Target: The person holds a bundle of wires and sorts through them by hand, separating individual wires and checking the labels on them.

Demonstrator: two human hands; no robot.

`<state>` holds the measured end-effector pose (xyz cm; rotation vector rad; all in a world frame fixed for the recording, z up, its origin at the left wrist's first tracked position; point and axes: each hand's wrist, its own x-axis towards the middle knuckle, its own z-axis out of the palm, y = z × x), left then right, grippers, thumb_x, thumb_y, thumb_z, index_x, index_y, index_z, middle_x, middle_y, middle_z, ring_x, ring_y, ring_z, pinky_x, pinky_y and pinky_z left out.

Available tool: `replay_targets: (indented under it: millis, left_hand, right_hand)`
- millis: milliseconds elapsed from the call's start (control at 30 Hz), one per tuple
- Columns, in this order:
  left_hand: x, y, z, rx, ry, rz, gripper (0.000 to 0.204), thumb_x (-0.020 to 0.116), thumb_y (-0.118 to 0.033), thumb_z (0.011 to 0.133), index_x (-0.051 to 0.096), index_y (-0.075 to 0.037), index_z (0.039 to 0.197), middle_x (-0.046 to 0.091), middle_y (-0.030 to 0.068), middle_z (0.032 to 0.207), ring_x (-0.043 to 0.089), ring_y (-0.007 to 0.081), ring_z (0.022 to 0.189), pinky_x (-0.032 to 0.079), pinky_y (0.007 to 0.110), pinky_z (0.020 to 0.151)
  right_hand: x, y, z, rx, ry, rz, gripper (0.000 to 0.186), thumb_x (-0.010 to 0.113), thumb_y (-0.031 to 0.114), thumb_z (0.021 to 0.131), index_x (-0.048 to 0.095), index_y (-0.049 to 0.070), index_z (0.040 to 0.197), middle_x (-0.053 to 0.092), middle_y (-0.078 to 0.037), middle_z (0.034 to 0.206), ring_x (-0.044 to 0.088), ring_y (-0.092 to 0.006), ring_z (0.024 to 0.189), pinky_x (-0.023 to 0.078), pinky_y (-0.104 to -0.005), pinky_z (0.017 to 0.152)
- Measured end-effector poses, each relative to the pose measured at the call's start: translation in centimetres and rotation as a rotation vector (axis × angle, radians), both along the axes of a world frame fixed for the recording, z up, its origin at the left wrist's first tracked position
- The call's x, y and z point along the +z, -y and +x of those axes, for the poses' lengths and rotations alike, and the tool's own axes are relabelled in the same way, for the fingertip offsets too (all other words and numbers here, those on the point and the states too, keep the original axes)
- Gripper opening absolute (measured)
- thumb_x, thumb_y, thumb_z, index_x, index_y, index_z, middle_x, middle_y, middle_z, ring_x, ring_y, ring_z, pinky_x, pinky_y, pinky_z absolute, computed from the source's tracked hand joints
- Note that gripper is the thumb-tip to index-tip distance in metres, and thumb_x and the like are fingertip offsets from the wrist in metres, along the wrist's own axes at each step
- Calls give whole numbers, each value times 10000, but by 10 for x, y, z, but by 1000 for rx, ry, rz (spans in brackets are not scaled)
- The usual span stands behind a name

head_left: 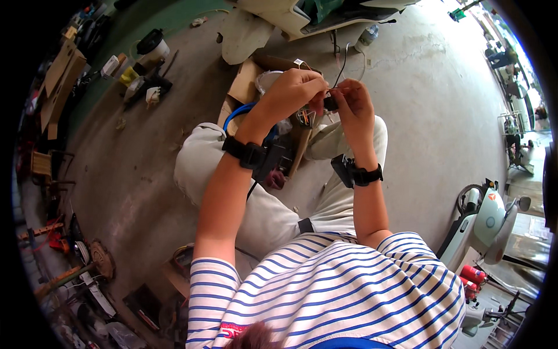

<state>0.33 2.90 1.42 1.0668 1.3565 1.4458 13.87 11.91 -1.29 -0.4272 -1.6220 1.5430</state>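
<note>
My left hand point(296, 93) and my right hand point(354, 107) meet over an open cardboard box point(243, 81). Both have their fingers closed on thin wire point(336, 89) between the fingertips. A small black part point(330, 103) is at my right hand's fingers; how it is gripped is unclear. The box holds a blue coil of hose or cable point(236, 113), tangled wires point(304, 118) and other items partly hidden by my left arm. Each forearm wears a black strapped device. My legs in light trousers lie either side of the box.
A white scooter point(244, 36) stands ahead, beside a clear bottle point(367, 36). Another scooter point(491, 215) and red cylinders point(474, 273) are at right. A bucket point(156, 49), flattened cardboard point(58, 81) and scattered tools and parts point(99, 259) lie at left, on a concrete floor point(128, 192).
</note>
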Motion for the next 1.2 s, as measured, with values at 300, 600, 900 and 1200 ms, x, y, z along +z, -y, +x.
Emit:
replay_targets:
  millis: [300,600,900,1200]
  left_hand:
    - [-8,-19,18,115,-293,135,183,556,-131,900,625,35,934,626,62,928,602,134,816,480,254,760]
    - [-5,-18,22,134,-153,294,191,565,-84,856,640,74,932,637,113,1004,625,169,777,501,279,690]
    - [-9,-6,26,223,-870,508,101,603,-79,809,630,10,849,619,68,1015,620,264,759,501,323,663]
    - [-13,-1,20,192,-925,440,76,593,-102,830,593,-29,850,603,69,947,611,276,768,481,368,646]
  right_hand:
    - [-10,-8,11,-50,-40,-210,148,588,58,891,588,16,1033,563,34,722,421,-7,581,289,-159,500]
    - [0,-2,8,-38,-47,-291,141,553,96,915,582,28,1034,556,43,754,356,29,555,243,-145,455]
    - [2,-5,16,44,-32,-596,96,556,92,863,590,52,943,412,91,622,339,13,497,226,-152,429]
    - [4,-5,20,68,75,-534,112,552,83,857,600,49,952,567,44,765,483,-8,630,331,-161,520]
